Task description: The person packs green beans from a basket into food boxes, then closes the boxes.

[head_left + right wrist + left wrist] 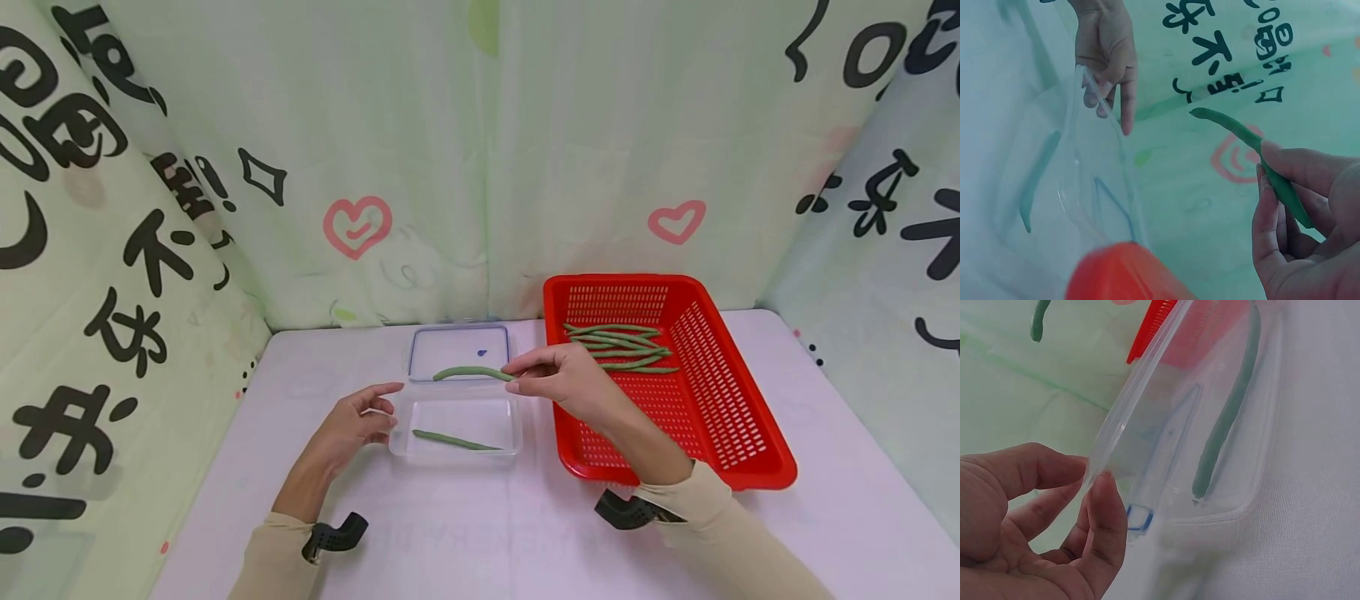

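My right hand (558, 379) pinches a green bean (471, 371) by its right end, holding it level above the far side of a clear plastic container (513, 450). In the right wrist view, that raised green bean (1229, 125) passes between thumb and fingers. Another green bean (456, 440) lies inside the container. At the container's left side, my left hand (360, 421) holds the rim; the left wrist view has thumb and fingertips (1105, 487) gripping its edge. A red plastic basket (720, 392) to the right bears several green beans (618, 342), partly behind my right hand.
Behind the container lies its clear lid (459, 343) with a blue seal. A pale cloth (450, 533) covers the table. Printed curtains (487, 167) stand at the back and both sides. Each wrist carries a black camera mount (337, 533).
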`<action>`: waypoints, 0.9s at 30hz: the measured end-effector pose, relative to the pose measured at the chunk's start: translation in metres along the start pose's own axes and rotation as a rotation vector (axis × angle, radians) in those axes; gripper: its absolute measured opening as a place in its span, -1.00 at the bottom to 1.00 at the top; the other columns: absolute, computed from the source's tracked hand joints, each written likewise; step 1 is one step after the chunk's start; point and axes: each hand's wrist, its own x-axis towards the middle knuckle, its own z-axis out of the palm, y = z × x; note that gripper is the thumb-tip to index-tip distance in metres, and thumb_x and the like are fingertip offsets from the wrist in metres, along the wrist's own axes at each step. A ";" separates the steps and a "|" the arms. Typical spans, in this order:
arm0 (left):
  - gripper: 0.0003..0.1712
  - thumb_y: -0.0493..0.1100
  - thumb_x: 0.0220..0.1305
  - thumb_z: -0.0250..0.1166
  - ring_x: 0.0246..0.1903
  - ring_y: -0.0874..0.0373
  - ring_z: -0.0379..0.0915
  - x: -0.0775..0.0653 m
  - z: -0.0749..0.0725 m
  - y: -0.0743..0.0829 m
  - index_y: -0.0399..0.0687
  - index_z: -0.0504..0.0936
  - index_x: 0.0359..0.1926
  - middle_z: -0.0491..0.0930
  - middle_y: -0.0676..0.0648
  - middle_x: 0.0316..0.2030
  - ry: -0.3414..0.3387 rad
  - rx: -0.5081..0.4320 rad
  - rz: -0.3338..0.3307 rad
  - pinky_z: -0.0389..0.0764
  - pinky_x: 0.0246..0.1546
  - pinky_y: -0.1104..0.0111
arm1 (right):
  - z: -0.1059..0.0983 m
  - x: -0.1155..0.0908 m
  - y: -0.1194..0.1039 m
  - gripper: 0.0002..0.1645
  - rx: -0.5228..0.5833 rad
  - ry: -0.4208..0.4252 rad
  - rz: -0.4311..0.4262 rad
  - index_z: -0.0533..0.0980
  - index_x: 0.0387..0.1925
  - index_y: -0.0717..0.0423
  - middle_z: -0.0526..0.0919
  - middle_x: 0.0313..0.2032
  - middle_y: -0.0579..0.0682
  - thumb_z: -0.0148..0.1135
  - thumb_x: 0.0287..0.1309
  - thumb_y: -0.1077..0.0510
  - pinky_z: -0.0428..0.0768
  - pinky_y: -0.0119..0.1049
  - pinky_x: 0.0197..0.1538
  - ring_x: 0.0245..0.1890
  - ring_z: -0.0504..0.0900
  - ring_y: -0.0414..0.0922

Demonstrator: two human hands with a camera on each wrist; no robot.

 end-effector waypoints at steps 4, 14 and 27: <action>-0.34 -0.43 0.27 0.28 -0.21 0.05 0.48 0.000 0.000 0.000 -0.07 0.48 0.39 0.43 -0.12 -0.13 -0.003 -0.004 -0.005 0.67 -0.20 0.31 | 0.006 0.003 0.003 -0.70 0.021 -0.020 -0.003 0.74 -0.06 0.05 0.76 -0.19 0.02 0.49 0.14 0.12 0.68 -0.21 -0.02 -0.13 0.69 0.11; -0.36 -0.43 0.28 0.27 -0.20 0.04 0.46 0.000 -0.001 0.000 -0.07 0.49 0.38 0.44 -0.12 -0.13 -0.001 0.001 -0.004 0.67 -0.20 0.31 | 0.021 0.010 0.006 -0.71 0.039 -0.045 0.007 0.74 -0.08 0.07 0.77 -0.20 0.02 0.49 0.14 0.13 0.68 -0.26 -0.03 -0.15 0.70 0.01; -0.36 -0.43 0.30 0.27 -0.19 0.02 0.46 0.000 0.000 0.000 -0.05 0.49 0.39 0.44 -0.13 -0.12 0.005 0.002 -0.010 0.67 -0.20 0.32 | 0.042 0.017 0.006 -0.78 -0.021 -0.092 -0.011 0.75 -0.12 0.10 0.78 -0.24 0.00 0.46 0.17 0.19 0.69 -0.26 -0.04 -0.21 0.73 -0.05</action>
